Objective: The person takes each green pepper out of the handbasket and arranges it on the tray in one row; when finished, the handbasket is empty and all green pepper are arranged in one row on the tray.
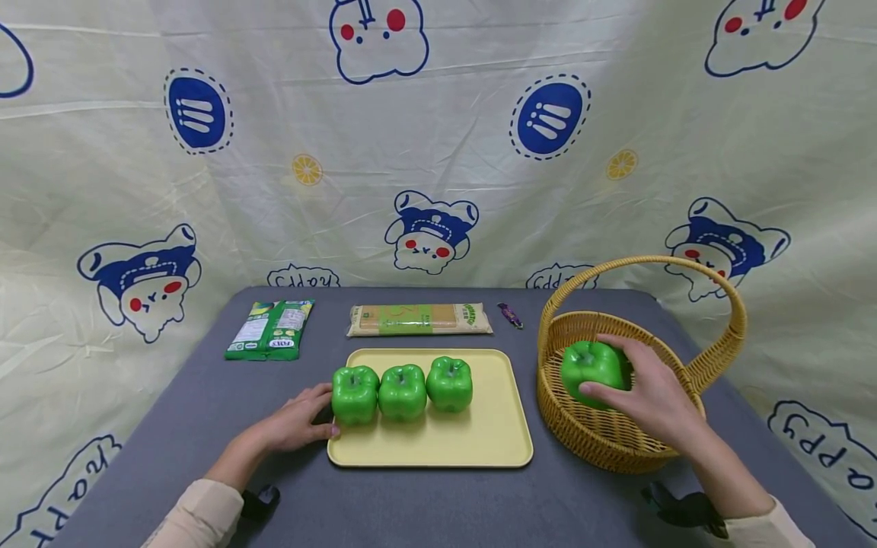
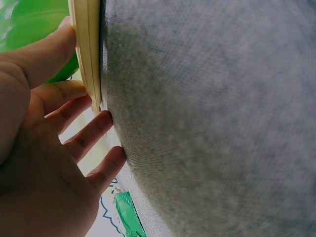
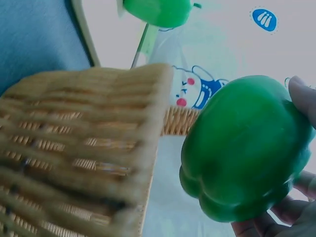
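My right hand (image 1: 649, 392) grips a green bell pepper (image 1: 594, 373) between thumb and fingers, over the mouth of the wicker basket (image 1: 603, 457). In the right wrist view the held pepper (image 3: 244, 153) hangs beside the basket's woven wall (image 3: 74, 148). Three more green bell peppers stand in a row on the yellow tray (image 1: 438, 449): the left pepper (image 1: 355, 396), the middle pepper (image 1: 402, 393) and the right pepper (image 1: 449, 385). My left hand (image 1: 298, 421) rests at the tray's left edge, fingers loosely spread. Its thumb (image 2: 61, 42) touches the tray rim (image 2: 86, 47) in the left wrist view.
Behind the tray lies a long packet of noodles (image 1: 420, 320), with a small purple wrapped sweet (image 1: 510, 315) to its right. Green snack bags (image 1: 270, 331) lie at the back left. The basket's tall handle (image 1: 728, 335) arches above it. A patterned cloth (image 1: 438, 152) hangs behind the grey table (image 1: 384, 510).
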`<state>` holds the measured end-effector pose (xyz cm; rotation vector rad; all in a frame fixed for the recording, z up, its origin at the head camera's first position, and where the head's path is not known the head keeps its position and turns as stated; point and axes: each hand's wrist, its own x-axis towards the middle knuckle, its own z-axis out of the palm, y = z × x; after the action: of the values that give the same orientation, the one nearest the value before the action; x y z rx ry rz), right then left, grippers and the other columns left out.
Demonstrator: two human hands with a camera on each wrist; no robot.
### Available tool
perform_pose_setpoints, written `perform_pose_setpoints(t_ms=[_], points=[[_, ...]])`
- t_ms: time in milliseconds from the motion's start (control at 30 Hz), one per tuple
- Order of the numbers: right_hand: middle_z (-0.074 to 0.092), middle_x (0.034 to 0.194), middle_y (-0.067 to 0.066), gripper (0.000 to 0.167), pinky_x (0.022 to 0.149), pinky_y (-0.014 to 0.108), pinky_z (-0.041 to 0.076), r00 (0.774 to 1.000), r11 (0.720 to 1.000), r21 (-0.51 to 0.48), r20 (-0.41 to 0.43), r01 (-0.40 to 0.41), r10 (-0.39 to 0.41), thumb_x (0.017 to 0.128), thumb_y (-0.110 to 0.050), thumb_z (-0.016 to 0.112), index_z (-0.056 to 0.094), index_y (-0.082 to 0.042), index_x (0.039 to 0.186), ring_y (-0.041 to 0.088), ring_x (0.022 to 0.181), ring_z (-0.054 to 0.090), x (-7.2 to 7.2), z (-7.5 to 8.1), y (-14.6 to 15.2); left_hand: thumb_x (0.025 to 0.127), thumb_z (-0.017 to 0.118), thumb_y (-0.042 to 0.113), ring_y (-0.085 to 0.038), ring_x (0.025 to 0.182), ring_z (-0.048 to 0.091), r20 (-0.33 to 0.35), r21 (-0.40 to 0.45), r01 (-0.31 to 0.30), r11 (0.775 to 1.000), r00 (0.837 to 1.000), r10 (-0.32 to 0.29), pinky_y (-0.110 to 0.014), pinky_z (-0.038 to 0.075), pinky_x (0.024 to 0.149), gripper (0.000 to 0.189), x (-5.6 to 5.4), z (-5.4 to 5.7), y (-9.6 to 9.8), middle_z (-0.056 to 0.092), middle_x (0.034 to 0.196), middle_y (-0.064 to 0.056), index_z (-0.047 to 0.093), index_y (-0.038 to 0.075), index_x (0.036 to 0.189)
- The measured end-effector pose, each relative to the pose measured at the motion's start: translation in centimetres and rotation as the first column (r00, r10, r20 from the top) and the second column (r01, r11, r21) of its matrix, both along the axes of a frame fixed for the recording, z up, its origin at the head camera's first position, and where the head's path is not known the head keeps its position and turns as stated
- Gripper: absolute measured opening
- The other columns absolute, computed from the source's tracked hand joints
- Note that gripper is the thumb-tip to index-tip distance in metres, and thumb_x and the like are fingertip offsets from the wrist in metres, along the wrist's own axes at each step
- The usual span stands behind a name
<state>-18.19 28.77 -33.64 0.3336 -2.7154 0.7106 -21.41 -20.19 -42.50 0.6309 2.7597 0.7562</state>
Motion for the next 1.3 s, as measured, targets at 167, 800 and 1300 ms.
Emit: perform_pose_setpoints(t_ms=[167, 800, 1300], points=[[0.052, 0.119, 0.018, 0.075, 0.07, 0.029, 0.046, 1.0, 0.999, -0.037, -0.016, -0.026, 0.025, 0.077, -0.04, 0.076, 0.044, -0.005, 0.135, 0.028, 0.099, 0.053, 0.1, 0.1, -1.0, 0.087, 0.067, 0.031, -0.046, 0.132, 0.034, 0.004, 0.001, -0.004, 1.0, 1.0, 0.004, -0.066, 0.026, 0.102, 0.066, 0.0, 0.0, 0.0, 0.039, 0.143, -0.022, 0.043, -0.002, 0.138], [0.047, 0.116, 0.009, 0.075, 0.077, 0.022, 0.05, 0.981, 0.981, -0.063, -0.067, -0.185, 0.181, 0.075, -0.029, 0.08, 0.043, -0.005, 0.136, 0.017, 0.099, 0.048, -1.0, -0.6, -3.4, 0.088, 0.065, 0.032, -0.045, 0.133, 0.033, 0.014, 0.003, -0.007, 1.0, 1.0, 0.007, -0.065, 0.025, 0.103, 0.065, -0.2, -0.2, 0.0, 0.039, 0.143, -0.021, 0.042, -0.001, 0.139], [0.048, 0.116, 0.01, 0.074, 0.079, 0.041, 0.047, 0.97, 0.969, -0.063, -0.046, -0.24, 0.238, 0.075, -0.029, 0.08, 0.046, -0.008, 0.137, 0.021, 0.1, 0.051, -2.4, -1.3, -5.3, 0.088, 0.065, 0.033, -0.045, 0.132, 0.034, 0.008, 0.002, 0.0, 1.0, 1.0, 0.0, -0.066, 0.025, 0.103, 0.065, -0.2, -0.1, -0.1, 0.039, 0.143, -0.022, 0.042, -0.001, 0.139]])
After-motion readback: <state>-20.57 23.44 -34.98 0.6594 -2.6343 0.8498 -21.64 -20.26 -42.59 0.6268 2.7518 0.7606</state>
